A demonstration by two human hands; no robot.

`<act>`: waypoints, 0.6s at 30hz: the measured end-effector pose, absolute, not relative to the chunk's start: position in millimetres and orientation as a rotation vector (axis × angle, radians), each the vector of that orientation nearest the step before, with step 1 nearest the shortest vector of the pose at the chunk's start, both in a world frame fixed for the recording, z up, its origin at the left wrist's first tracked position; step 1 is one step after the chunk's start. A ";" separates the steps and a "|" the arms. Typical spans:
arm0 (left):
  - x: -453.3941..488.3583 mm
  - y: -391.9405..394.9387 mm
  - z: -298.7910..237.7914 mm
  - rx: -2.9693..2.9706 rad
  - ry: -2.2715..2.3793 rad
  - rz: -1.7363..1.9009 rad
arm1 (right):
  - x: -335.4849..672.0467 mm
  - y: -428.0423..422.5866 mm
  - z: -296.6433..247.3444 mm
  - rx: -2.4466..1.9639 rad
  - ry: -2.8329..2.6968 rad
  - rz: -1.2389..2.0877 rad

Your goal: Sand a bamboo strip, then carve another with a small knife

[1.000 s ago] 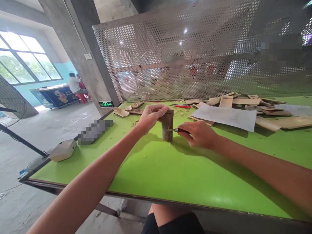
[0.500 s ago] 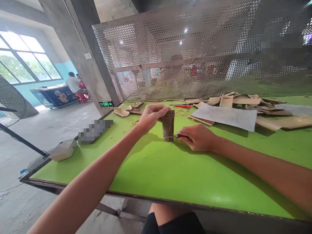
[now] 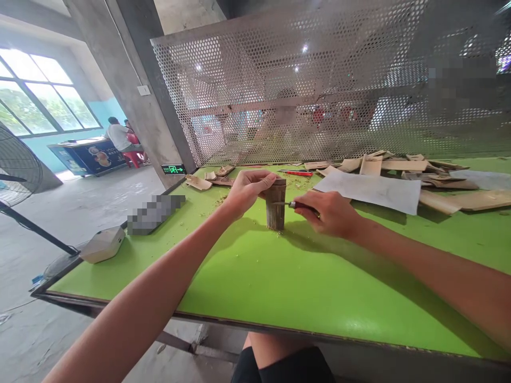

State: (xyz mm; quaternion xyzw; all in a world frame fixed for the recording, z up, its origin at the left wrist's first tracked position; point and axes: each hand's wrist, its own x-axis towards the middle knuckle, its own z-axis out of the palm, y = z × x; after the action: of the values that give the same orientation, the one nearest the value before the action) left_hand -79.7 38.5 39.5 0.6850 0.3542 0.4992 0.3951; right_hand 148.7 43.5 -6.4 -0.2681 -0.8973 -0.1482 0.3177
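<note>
A short section of bamboo tube (image 3: 275, 210) stands upright on the green table, its bark partly shaved. My left hand (image 3: 249, 191) grips it from the left near its top end. My right hand (image 3: 329, 214) holds a small knife with a red handle (image 3: 297, 205). The knife's thin blade points left and reaches the right side of the tube, in its upper half. Pale green shavings lie around the tube's base.
A red-handled tool (image 3: 296, 173) lies near the perforated metal screen (image 3: 279, 90). Bamboo strips (image 3: 383, 166) and a white paper sheet (image 3: 373, 192) cover the table's far right. A white box (image 3: 102, 244) sits at the left edge; a person sits far left.
My right hand and the knife have moved up the tube, from near its base to its upper half. My left hand and the tube stay in place.
</note>
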 end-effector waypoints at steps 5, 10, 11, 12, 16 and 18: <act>-80.3 38.3 39.2 1.758 0.893 1.250 | 148.5 42.4 -2.9 -0.699 -2.320 -0.462; -80.7 38.4 39.5 1.759 0.910 1.250 | 147.8 40.8 -0.9 -0.679 -2.381 -0.502; -80.8 38.4 39.6 1.762 0.912 1.245 | 147.7 41.2 0.1 -0.694 -2.362 -0.516; -80.9 38.3 39.7 1.767 0.909 1.240 | 147.8 41.7 1.4 -0.711 -2.329 -0.526; -80.9 37.8 40.0 1.770 0.904 1.248 | 150.2 44.7 5.6 -0.686 -2.320 -0.505; -80.4 37.5 40.3 1.765 0.912 1.252 | 152.0 45.5 6.9 -0.671 -2.347 -0.496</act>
State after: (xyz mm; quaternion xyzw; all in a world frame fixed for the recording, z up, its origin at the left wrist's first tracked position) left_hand -80.4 37.5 40.3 0.6932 0.3581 0.4917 0.3865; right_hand 152.0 45.5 6.9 -0.2554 -0.8927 -0.1888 0.3197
